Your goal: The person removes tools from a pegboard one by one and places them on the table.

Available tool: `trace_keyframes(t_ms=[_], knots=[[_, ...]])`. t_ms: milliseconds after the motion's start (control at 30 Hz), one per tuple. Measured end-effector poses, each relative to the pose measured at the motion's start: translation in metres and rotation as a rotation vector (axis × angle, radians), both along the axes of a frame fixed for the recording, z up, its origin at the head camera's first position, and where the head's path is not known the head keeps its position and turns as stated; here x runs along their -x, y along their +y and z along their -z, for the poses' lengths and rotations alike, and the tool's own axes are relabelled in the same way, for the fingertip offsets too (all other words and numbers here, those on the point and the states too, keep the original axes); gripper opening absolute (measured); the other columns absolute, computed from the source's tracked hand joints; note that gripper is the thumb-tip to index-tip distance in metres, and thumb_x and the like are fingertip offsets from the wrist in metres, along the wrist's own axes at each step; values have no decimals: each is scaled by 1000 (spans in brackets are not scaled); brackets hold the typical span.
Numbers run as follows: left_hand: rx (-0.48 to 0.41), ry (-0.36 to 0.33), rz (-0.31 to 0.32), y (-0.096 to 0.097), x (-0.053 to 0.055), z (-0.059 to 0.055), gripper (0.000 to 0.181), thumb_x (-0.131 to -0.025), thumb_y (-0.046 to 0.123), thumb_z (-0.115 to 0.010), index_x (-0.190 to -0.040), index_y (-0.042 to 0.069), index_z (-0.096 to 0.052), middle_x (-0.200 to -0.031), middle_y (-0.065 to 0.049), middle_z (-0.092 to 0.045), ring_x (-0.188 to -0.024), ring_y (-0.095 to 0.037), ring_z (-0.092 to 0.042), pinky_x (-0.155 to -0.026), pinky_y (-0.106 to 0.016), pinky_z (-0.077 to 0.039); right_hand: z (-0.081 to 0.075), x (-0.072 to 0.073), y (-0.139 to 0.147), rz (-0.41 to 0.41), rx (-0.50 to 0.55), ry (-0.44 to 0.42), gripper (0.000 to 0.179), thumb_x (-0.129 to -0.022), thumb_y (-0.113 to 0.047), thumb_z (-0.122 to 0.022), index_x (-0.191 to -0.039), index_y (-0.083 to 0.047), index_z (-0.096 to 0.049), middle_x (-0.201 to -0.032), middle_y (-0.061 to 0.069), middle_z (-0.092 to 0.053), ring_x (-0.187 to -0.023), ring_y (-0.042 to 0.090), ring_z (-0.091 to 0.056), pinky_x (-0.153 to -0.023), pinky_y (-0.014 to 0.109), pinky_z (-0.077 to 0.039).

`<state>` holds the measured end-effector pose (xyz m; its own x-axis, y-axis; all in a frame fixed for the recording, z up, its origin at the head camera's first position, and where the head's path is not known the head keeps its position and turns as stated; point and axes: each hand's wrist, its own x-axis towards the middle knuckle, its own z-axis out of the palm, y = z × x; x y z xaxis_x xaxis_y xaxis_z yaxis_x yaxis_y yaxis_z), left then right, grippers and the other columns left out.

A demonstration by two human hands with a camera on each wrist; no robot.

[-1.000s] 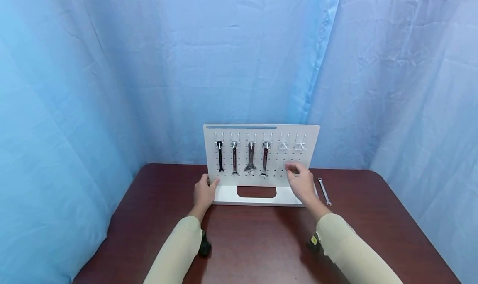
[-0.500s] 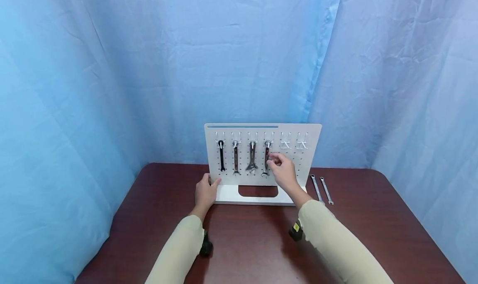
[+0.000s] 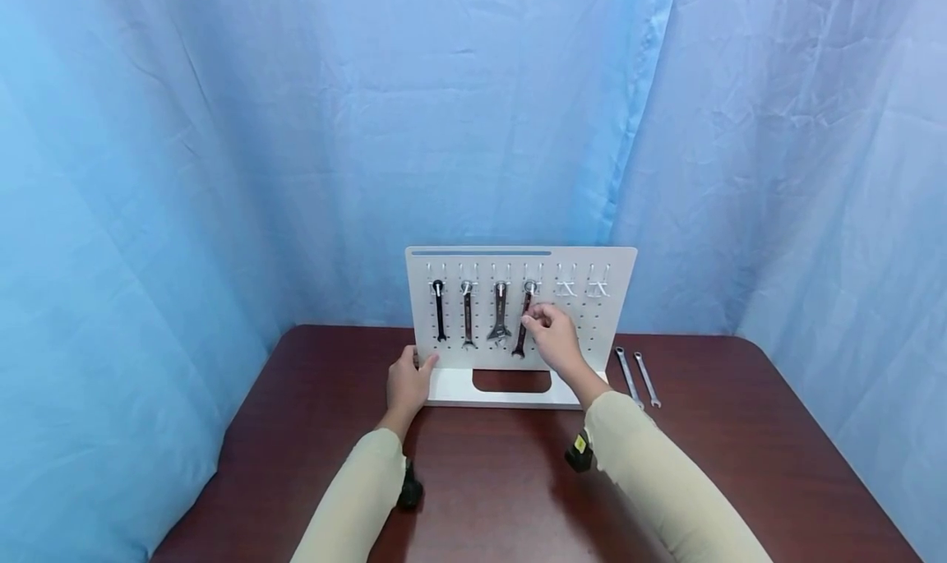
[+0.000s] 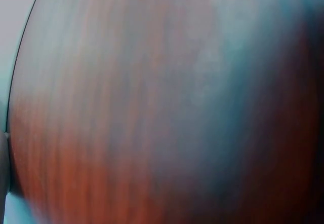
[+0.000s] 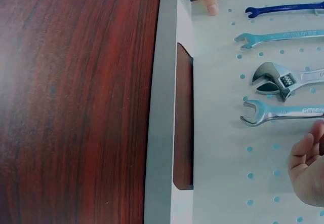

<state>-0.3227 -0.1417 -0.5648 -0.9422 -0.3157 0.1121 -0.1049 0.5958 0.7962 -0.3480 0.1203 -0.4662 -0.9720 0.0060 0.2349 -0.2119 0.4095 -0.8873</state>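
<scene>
A white pegboard stand (image 3: 481,360) stands upright on the table with several wrenches hanging from its hooks. My left hand (image 3: 406,382) grips its lower left edge, thumb on the front face; the other fingers are partly hidden. My right hand (image 3: 556,339) pinches the shank of the fourth tool, a silver combination wrench (image 3: 522,330), whose upper end is still at its hook and whose lower end tilts left. To its left hang an adjustable wrench (image 3: 500,312), another silver wrench (image 3: 468,316) and a black wrench (image 3: 440,312). The left wrist view shows mostly blurred wood.
Two loose wrenches, one larger (image 3: 628,374) and one smaller (image 3: 647,380), lie on the dark red table (image 3: 481,481) right of the stand. Two bare hooks (image 3: 598,288) are at the board's right. Blue curtains (image 3: 473,136) surround the table.
My right hand has moved left from the board's right part to the fourth wrench and taken hold of it. That wrench's lower end has swung left. The left hand stays in place.
</scene>
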Motion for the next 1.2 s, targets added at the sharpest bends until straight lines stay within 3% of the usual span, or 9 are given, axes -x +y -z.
trace_keyframes(t_ms=[467, 667, 1200], knots=[[3, 0, -6, 3, 6, 3, 47, -100, 43, -63, -131, 9, -58, -124, -15, -67, -112, -30, -64, -92, -48, -51, -4, -12, 8, 9, -41, -7, 16, -101, -18, -64, -103, -3, -68, -105, 12, -66, -92, 23, -59, -77, 36, -50], [-1, -9, -1, 3, 7, 3, 47, -100, 43, -62, -133, 9, -57, -127, -15, -66, -114, -30, -64, -93, -48, -51, -8, -17, 10, -4, -31, -36, 15, -100, -17, -64, -104, -3, -68, -103, 11, -66, -91, 24, -62, -76, 36, -54], [2, -3, 18, -3, 9, 5, 49, -100, 43, -62, -133, 8, -57, -123, -14, -67, -112, -31, -64, -91, -49, -51, -15, -33, 11, -13, -11, -9, 11, -97, -13, -69, -93, -3, -69, -90, 8, -64, -82, 21, -57, -73, 36, -46]])
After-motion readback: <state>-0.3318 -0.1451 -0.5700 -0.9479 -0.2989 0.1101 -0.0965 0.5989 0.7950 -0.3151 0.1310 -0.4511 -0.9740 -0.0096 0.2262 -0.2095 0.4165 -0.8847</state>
